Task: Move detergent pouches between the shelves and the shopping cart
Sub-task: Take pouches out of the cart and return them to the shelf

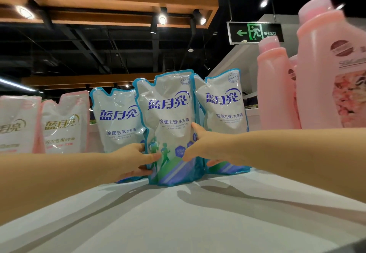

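Note:
A blue-edged white detergent pouch (168, 118) stands upright on the white shelf top (178, 213), a little in front of the row. My left hand (132, 157) grips its lower left edge, thumb across the front. My right hand (206, 143) grips its right side, thumb on the front and fingers behind. Two more blue pouches stand beside it, one at the left (116, 122) and one at the right (223, 112), both partly hidden by my hands. The shopping cart is out of view.
Two pink-edged pouches (63, 125) stand at the far left of the row. Tall pink detergent bottles (324, 70) stand at the right, above my right forearm. A green exit sign (255, 32) hangs behind. The shelf top runs toward me.

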Tool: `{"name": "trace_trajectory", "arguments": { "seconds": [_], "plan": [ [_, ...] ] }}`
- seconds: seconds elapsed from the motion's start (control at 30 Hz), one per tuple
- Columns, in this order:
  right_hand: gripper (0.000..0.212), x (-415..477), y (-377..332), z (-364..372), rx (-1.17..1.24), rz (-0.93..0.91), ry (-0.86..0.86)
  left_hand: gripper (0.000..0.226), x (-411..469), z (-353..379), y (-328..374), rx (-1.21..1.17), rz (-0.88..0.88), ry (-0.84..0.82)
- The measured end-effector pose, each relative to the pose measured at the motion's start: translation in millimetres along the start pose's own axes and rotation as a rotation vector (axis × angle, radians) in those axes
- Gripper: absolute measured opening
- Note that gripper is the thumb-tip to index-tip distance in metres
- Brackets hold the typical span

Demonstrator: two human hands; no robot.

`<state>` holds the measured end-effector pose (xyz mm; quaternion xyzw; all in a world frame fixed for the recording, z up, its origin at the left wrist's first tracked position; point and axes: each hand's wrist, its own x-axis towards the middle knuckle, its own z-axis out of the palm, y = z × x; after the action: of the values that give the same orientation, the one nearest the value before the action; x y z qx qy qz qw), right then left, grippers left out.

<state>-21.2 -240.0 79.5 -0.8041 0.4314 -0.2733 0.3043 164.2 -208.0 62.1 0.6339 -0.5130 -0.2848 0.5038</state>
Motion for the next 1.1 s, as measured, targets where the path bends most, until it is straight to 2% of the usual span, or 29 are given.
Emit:
{"name": "trace_trajectory", "arguments": {
  "seconds": [0.13, 0.23, 0.4, 0.53, 0.73, 0.93, 1.1],
  "plan": [
    [0.095, 0, -3, 2, 0.023, 0.01, 0.003, 0.007, -5, 1, 3, 0.051, -0.006, 0.012],
    [0.091, -2, -5, 3, 0.009, 0.008, 0.013, 0.012, -10, 4, 6, 0.193, -0.036, 0.035],
    [0.069, -11, -13, -9, -0.088, -0.013, 0.038, 0.027, -21, 1, 13, 0.35, -0.03, 0.13],
    [0.072, -25, -19, -17, -0.041, -0.019, 0.085, 0.03, -37, -13, 26, 0.384, -0.025, 0.226],
    [0.07, -59, -22, -26, -0.164, -0.073, 0.104, 0.022, -73, -17, 37, 0.378, 0.021, 0.268],
    [0.052, -115, -29, -29, -0.372, -0.192, 0.112, 0.019, -125, -5, 51, 0.491, 0.128, 0.282],
    [0.04, -196, -46, -30, -0.41, -0.248, 0.154, 0.024, -194, -4, 77, 0.649, 0.368, 0.31]
  ]
}}
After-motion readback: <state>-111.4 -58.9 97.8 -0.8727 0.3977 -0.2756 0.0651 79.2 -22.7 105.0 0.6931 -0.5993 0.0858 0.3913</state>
